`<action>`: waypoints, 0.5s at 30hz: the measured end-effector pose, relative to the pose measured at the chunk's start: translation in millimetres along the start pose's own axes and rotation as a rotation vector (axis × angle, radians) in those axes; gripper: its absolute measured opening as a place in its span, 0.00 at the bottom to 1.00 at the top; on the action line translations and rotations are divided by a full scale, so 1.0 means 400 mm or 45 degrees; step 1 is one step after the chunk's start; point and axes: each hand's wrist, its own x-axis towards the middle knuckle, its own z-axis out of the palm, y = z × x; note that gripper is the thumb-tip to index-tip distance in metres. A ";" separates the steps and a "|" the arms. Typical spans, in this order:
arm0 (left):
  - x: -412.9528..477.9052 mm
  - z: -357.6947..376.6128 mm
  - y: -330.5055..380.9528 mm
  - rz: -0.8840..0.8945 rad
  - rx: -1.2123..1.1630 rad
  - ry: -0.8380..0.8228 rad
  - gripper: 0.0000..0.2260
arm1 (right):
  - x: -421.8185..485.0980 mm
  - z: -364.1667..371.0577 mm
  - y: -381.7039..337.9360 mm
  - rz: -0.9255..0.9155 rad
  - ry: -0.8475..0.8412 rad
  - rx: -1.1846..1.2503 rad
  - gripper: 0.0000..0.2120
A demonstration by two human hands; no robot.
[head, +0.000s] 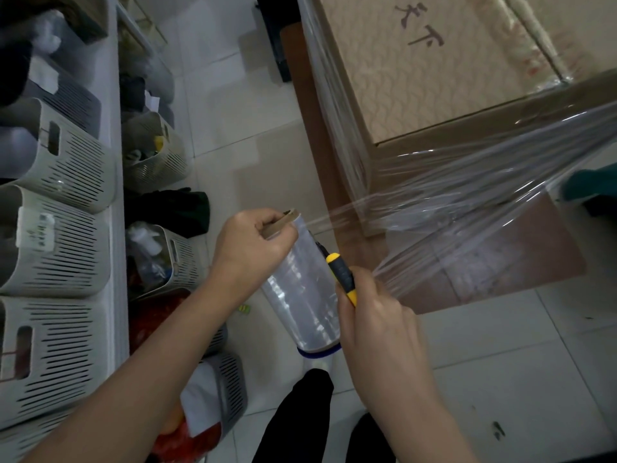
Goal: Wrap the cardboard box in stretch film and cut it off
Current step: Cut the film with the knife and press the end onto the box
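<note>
The right hand (370,305), nearest the camera, was closed around a yellow-and-black utility knife (341,275), its tip aimed up and away toward the roll; whether the blade was extended could not be told. The same fist also appeared to bunch the lower edge of the film against the handle, probably to hold the sheet taut for a cut. The left hand (253,242) was closed on the upper end of the stretch film roll (302,289), fingers curled round the brown cardboard core (280,223) that stuck out there. The roll's long axis ran from that core, tilted away and leftward, down toward the person's legs, where a blue-rimmed end cap (317,351) faced the floor. Held so, the roll likely served as the anchor for tension.

From the roll the stretch film (474,208) fanned out rightward in a wrinkled sheet to the near corner of the cardboard box (434,75), which stood upper right on a brown board (521,272) on the tiled floor. Film already covered the box's visible sides, so wrapping looked nearly done and cutting seemed the step in hand. Slotted storage baskets (66,168) lined white shelving on the left.
</note>
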 end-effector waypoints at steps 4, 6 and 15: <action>0.002 0.002 0.000 0.017 0.043 0.020 0.10 | -0.001 -0.005 -0.007 -0.008 -0.004 -0.032 0.15; 0.001 0.002 0.001 0.013 0.044 0.021 0.09 | 0.003 -0.002 -0.009 -0.003 -0.008 -0.041 0.16; 0.006 0.011 -0.004 0.024 0.011 0.025 0.09 | 0.000 0.034 -0.009 0.035 -0.076 -0.066 0.24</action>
